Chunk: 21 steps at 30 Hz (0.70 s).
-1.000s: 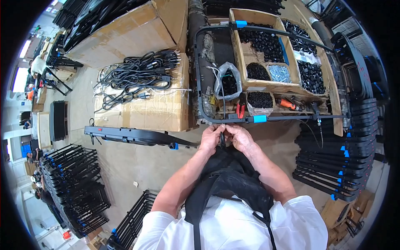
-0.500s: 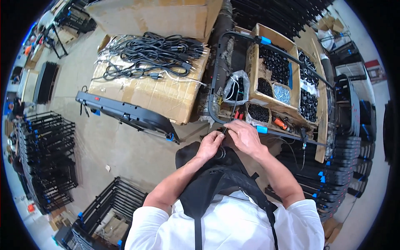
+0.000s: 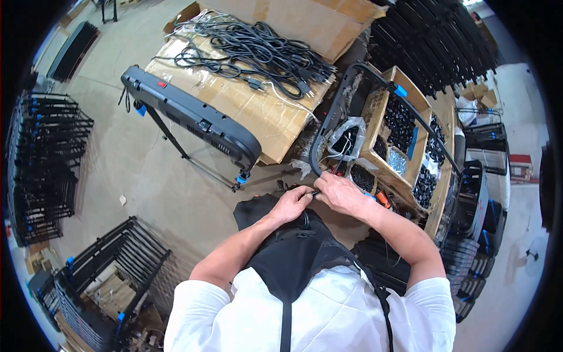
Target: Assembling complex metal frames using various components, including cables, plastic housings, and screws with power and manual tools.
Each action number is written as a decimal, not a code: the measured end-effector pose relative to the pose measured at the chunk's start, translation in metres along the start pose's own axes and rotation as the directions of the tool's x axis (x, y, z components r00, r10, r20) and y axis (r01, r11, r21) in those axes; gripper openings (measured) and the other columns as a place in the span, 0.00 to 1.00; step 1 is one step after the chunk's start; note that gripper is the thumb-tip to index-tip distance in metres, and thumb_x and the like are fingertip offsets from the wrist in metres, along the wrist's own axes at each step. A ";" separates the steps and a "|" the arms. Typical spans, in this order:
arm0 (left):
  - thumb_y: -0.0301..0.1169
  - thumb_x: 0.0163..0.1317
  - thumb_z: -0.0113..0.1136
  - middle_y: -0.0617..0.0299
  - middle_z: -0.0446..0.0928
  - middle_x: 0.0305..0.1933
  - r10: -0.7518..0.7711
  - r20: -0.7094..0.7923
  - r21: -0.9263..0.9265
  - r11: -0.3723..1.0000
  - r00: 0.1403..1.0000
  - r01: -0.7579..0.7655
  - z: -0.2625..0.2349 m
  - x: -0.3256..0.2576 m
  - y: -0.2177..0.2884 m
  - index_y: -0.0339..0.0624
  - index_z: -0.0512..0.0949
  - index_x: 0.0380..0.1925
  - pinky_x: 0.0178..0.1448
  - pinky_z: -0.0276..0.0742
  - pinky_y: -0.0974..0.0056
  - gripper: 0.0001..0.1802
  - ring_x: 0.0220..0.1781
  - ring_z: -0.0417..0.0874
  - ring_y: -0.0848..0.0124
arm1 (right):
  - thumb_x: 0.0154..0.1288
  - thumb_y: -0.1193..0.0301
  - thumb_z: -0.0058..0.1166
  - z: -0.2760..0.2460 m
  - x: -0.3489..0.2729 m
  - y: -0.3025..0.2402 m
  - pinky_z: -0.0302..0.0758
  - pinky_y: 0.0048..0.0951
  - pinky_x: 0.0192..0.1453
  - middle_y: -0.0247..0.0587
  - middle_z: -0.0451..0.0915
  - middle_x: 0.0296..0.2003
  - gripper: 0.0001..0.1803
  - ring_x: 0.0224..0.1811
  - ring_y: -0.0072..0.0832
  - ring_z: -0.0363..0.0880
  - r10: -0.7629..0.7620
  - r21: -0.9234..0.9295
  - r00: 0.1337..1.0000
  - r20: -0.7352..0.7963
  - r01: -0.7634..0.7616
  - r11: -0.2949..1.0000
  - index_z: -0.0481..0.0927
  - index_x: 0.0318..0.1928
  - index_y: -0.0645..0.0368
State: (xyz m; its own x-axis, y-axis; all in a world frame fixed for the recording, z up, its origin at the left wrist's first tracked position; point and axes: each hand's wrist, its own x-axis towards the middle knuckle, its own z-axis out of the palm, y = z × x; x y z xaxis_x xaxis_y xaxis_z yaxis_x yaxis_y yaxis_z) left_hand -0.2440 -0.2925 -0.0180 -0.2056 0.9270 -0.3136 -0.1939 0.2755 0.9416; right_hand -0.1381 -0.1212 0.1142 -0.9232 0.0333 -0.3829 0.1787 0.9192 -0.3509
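Note:
My left hand point(image 3: 295, 203) and my right hand point(image 3: 340, 192) meet in front of my black apron point(image 3: 281, 258). Pinched between their fingertips is a small dark piece point(image 3: 315, 193), mostly covered by the fingers, so its kind does not show. Just beyond my right hand, the bent end of a black tubular frame point(image 3: 316, 149) with blue sleeves lies along the workbench. Near the same hand are a clear plastic bag point(image 3: 347, 139) of dark parts and a box of small black screws point(image 3: 362, 177).
Black power cords point(image 3: 258, 50) cover a cardboard box point(image 3: 258, 126) at far left. A black machine base point(image 3: 190, 117) stands before it. Wooden trays point(image 3: 375, 144) hold black parts and silver screws point(image 3: 397, 161). Stacked black frames point(image 3: 44, 170) fill the left side.
The view has turned, shifting the bench and machine base. My hands stay together at the same small piece; the thin dark rod or cable rising from them no longer shows clearly.

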 end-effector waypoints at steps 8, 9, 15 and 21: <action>0.36 0.76 0.56 0.56 0.83 0.37 -0.100 0.006 -0.002 0.995 0.995 0.100 -0.005 0.002 0.013 0.34 0.82 0.49 0.51 0.78 0.59 0.15 0.42 0.81 0.68 | 0.68 0.72 0.62 0.012 -0.008 0.010 0.82 0.47 0.49 0.49 0.81 0.41 0.10 0.46 0.50 0.84 0.123 0.262 0.980 -0.156 -0.078 0.962 0.83 0.48 0.62; 0.36 0.76 0.56 0.56 0.83 0.37 -0.090 -0.001 0.006 0.996 0.996 0.090 -0.004 0.003 0.013 0.34 0.82 0.48 0.51 0.78 0.59 0.16 0.42 0.82 0.68 | 0.67 0.72 0.63 0.014 -0.009 0.011 0.82 0.46 0.49 0.48 0.81 0.41 0.10 0.46 0.48 0.84 0.132 0.304 0.974 -0.183 -0.071 0.950 0.84 0.48 0.61; 0.37 0.75 0.57 0.53 0.85 0.38 -0.106 -0.023 0.029 0.994 0.994 0.107 -0.007 0.003 0.025 0.32 0.82 0.46 0.50 0.78 0.57 0.16 0.42 0.83 0.65 | 0.63 0.76 0.65 0.012 -0.006 0.009 0.81 0.42 0.50 0.45 0.81 0.40 0.11 0.46 0.43 0.84 -0.055 0.202 0.939 -0.338 0.130 0.971 0.86 0.46 0.60; 0.37 0.74 0.59 0.52 0.85 0.36 -0.143 -0.043 0.070 0.987 0.989 0.146 -0.006 0.004 0.029 0.34 0.83 0.45 0.48 0.78 0.55 0.15 0.39 0.82 0.63 | 0.63 0.76 0.63 0.018 -0.002 0.010 0.81 0.42 0.50 0.45 0.79 0.40 0.08 0.47 0.44 0.83 -0.051 0.148 0.954 -0.296 0.099 0.984 0.85 0.43 0.62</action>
State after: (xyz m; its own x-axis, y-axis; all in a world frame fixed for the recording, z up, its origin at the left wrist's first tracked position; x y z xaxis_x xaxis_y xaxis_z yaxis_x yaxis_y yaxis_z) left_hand -0.2562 -0.2828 0.0074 -0.2171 0.8663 -0.4498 -0.1540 0.4246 0.8922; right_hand -0.1288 -0.1195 0.0963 -0.9904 0.1008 -0.0940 0.1349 0.8496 -0.5099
